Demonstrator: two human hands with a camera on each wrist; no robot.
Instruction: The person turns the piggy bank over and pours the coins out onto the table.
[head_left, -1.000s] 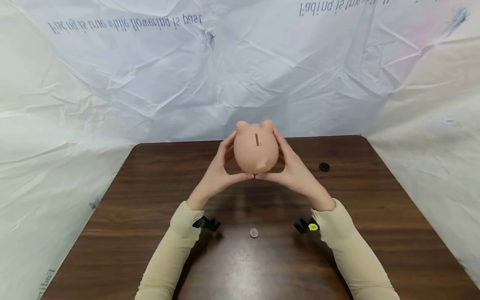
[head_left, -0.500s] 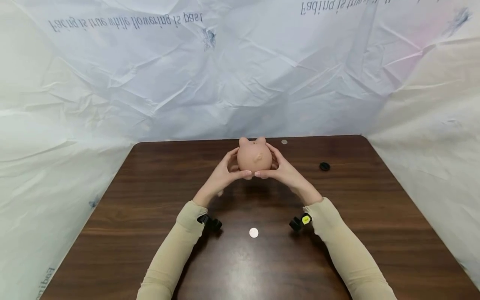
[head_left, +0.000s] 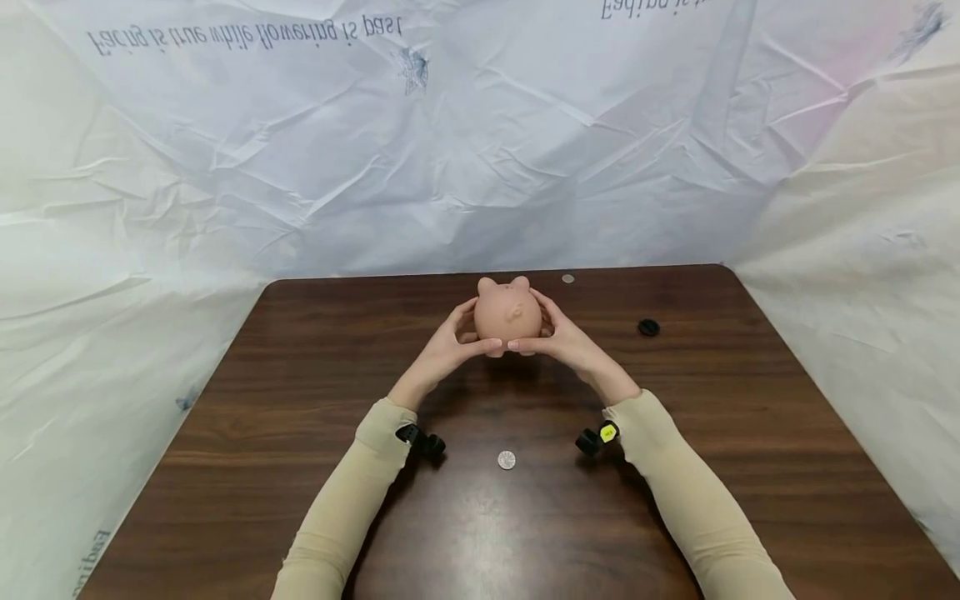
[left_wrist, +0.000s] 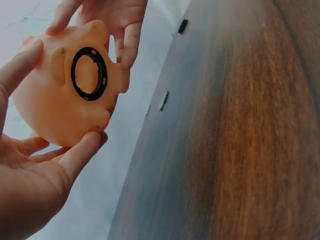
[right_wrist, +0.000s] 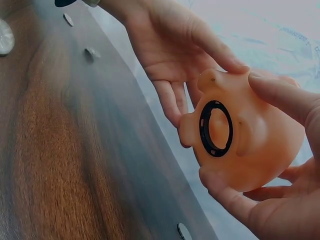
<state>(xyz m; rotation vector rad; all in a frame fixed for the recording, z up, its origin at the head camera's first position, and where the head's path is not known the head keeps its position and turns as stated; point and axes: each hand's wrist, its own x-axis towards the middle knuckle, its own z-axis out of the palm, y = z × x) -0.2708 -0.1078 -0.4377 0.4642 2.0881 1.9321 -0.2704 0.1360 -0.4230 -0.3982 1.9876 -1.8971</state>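
Piggy bank (head_left: pixel 507 315) tipped forward since 1 second ago, left grip (head_left: pixel 444 347), right grip (head_left: pixel 573 343) curled round it

The bench (head_left: pixel 285 375) has a dark brown wood-grain top with rounded far corners. Creased white sheeting (head_left: pixel 300 167) stands beyond its far edge and along both sides. Beyond the bench, the sheeting carries inverted dark lettering (head_left: pixel 240 36) and a blue motif (head_left: pixel 412 68).
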